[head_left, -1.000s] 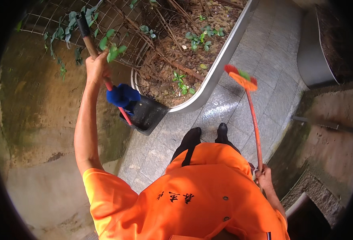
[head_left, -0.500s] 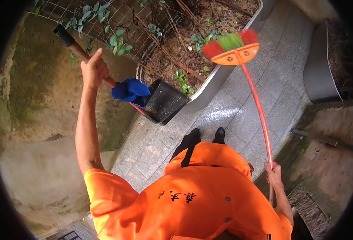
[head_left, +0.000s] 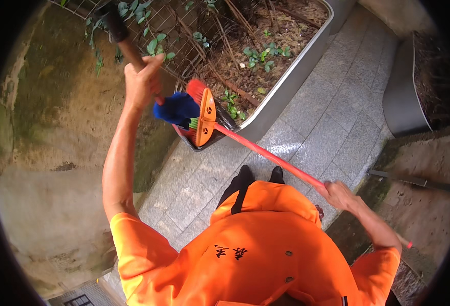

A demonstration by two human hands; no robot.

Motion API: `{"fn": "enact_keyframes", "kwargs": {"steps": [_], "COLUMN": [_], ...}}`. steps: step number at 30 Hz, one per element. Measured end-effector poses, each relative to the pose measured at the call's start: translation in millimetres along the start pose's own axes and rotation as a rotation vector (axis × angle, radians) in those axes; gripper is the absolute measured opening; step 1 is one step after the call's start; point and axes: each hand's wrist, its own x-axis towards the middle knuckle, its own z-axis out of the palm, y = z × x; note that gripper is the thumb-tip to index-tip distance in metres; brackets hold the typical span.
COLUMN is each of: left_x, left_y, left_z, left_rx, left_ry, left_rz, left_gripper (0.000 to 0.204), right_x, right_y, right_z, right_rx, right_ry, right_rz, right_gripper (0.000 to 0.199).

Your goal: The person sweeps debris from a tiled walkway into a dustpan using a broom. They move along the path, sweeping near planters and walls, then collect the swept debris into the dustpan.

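Observation:
My left hand point(head_left: 142, 84) is raised and grips the brown wooden handle point(head_left: 124, 41) of a black dustpan point(head_left: 204, 140) that has a blue cloth point(head_left: 176, 108) wrapped near its neck. My right hand point(head_left: 338, 195) holds the long red stick point(head_left: 265, 155) of an orange broom. The broom's head point(head_left: 204, 116), with red and green bristles, is pressed into the mouth of the dustpan. Both tools are lifted above the paved path, beside the planter.
A metal-edged planter point(head_left: 291, 76) with soil, twigs and small green plants lies ahead. Wire mesh point(head_left: 184, 30) stands at its left. A mossy rock wall point(head_left: 51, 127) rises on my left. Grey paving stones point(head_left: 332, 122) run forward. Another grey planter point(head_left: 403, 102) sits right.
The broom head has swung left and down from above the planter into the dustpan. My right hand rose and moved up the stick. My left hand still holds the dustpan up.

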Motion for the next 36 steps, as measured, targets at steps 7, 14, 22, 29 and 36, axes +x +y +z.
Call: {"fn": "enact_keyframes", "kwargs": {"steps": [7, 14, 22, 29, 36], "left_x": [-21.1, -24.7, -45.0, -63.3, -72.3], "left_y": [-31.0, -46.4, -47.9, -48.5, -63.1], "left_z": [-21.4, -65.4, -68.2, -75.7, -90.6], "left_rx": [0.016, -0.095, -0.062, -0.133, -0.247], "left_ry": [0.105, 0.202, 0.15, 0.137, 0.202], "left_rz": [0.032, 0.02, 0.014, 0.049, 0.045], "left_gripper": [0.039, 0.041, 0.039, 0.041, 0.043], "right_x": [41.5, 0.2, 27.0, 58.1, 3.9], "right_y": [30.9, 17.4, -35.7, -41.6, -28.1], "right_z": [-39.6, -28.7, 13.3, 40.4, 16.0], "right_rx": [-0.376, -0.317, -0.364, -0.32, -0.316], "right_ry": [0.353, 0.293, 0.149, 0.378, 0.392], "right_rz": [0.023, 0.066, -0.047, 0.005, 0.089], "right_gripper": [0.04, 0.038, 0.039, 0.037, 0.036]}}
